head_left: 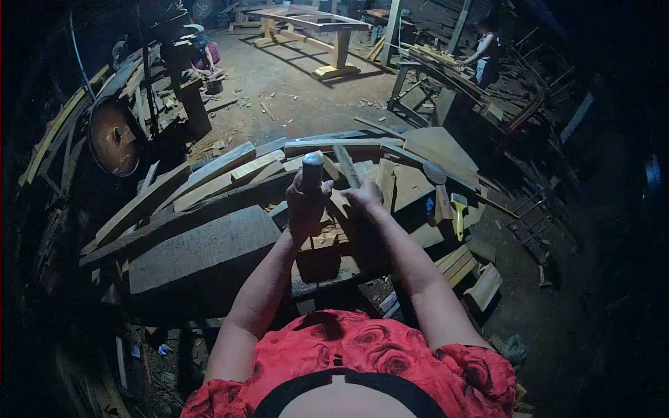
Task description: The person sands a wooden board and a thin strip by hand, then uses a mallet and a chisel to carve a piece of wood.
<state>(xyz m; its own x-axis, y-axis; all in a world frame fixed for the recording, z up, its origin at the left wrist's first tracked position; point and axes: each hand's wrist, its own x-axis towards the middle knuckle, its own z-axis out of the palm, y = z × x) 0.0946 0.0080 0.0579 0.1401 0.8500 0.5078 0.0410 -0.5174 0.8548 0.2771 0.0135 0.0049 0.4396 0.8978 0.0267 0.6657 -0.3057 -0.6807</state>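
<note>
My left hand [305, 209] is wrapped around a thick, dark, upright handle [313, 171] with a pale, shiny top. What the handle belongs to is mostly hidden below the fist. Just right of it, my right hand [367, 198] is closed at the lower end of a flat grey strip [344, 164] that tilts up and away. Wood pieces lie under and around both hands, with a pale chipped patch [324, 235] below them. To the right rest a round-headed mallet [435, 173] and a yellow-handled brush [460, 216].
A thick plank [205, 244] lies at left, with long boards [146, 205] beyond it. Wood offcuts [483, 287] sit low on the right. A round metal disc [117, 137] stands at far left. Farther off are a table frame [340, 49] and two people [488, 52].
</note>
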